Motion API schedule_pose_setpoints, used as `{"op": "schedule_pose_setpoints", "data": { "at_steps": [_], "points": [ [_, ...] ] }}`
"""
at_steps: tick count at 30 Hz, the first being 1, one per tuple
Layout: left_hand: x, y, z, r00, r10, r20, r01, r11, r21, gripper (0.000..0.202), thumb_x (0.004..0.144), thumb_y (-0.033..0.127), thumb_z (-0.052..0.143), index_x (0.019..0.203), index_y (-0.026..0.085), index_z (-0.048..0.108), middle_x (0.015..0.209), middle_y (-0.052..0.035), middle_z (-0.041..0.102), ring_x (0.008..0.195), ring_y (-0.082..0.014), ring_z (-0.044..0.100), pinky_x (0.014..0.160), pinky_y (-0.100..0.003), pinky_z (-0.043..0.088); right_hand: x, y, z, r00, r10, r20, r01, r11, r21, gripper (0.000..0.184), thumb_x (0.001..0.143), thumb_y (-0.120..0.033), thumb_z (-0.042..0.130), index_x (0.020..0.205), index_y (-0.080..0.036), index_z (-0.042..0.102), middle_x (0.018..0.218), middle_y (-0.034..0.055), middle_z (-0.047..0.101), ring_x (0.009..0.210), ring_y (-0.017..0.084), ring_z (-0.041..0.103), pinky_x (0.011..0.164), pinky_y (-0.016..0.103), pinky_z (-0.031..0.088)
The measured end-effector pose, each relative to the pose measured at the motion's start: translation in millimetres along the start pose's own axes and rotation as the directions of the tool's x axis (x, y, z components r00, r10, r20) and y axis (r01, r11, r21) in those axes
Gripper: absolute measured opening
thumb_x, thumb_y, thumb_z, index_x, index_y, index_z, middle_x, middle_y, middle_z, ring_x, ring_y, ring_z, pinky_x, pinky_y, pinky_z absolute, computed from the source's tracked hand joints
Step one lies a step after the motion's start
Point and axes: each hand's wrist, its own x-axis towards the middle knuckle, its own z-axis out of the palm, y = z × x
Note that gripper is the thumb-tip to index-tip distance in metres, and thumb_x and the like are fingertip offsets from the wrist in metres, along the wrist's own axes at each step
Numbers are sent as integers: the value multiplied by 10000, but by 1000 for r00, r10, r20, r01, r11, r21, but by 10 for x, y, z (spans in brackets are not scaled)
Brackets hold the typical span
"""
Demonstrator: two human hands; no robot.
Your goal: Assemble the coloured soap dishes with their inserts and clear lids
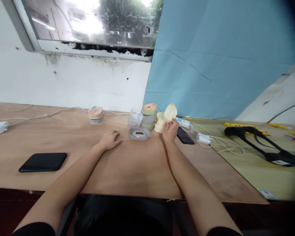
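- I have the right hand (170, 129) raised just off the desk (137, 170), its fingers pinched shut on the lower edge of a pale yellow disc (170, 112). The disc stands nearly upright above the hand.
- Just to the left of that hand I see a stack of matching discs (159, 123) sitting on the desk. The held disc is above and slightly to the right of the stack, and I cannot tell whether the two touch.
- The left hand (110, 140) lies palm down on the desk with its fingers loosely spread and nothing in it.
- A grey oval tray (139, 133) with a slot in its middle lies between the two hands, a little to the right of the left hand's fingertips and not touching them.
- Behind the tray stands a tower of coloured oval boxes (149, 116) with an orange one on top. A clear plastic cup (135, 118) is just beside it on the left.
- Further left, near the wall, is a small box with a peach lid (96, 114), with a white cable running past it.
- A dark phone (184, 135) lies just right of the right hand, with a white charger (203, 138) and its looped cord beyond it.
- A black tablet (43, 162) lies flat at the near left of the desk, well apart from both hands.
- A black strap device (260, 144) rests on the lighter surface far to the right.
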Motion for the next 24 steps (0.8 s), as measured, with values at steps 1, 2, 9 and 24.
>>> {"op": "schedule_pose_setpoints", "data": {
  "at_steps": [1,2,9,24],
  "points": [
    [2,-6,2,1000,2,1,-2,1000,-6,562,836,567,461,1218,173,585,1293,-143,547,1168,-326,513,998,-446,385,0,-8,-8,1000,6,-21,-5,1000,15,246,941,-356,333,1046,-166,446,1230,199,486,1226,264,425,1014,451,356],
    [3,-12,2,1000,2,4,-2,1000,-13,559,834,566,465,1221,181,583,1302,-140,542,1175,-325,510,1002,-446,383,2,-21,-18,999,10,-44,-9,1000,23,244,944,-359,327,1052,-169,434,1230,202,484,1226,265,426,1012,457,355],
    [-11,-46,-2,1000,-4,-11,3,997,-77,645,826,565,493,1327,159,479,1303,-158,545,1188,-334,508,1008,-456,379,-36,-275,-101,990,-140,-25,142,987,76,252,935,-387,308,1064,-185,388,1294,223,431,1256,273,423,991,486,374],
    [2,-32,-119,872,66,-484,-258,904,-341,413,869,370,507,1230,169,515,1133,-120,623,1045,-246,588,925,-408,461,-586,-1303,10,529,-810,254,553,556,621,182,856,-292,518,1006,-191,535,1207,141,615,1085,229,612,899,400,527]
  ]
}}
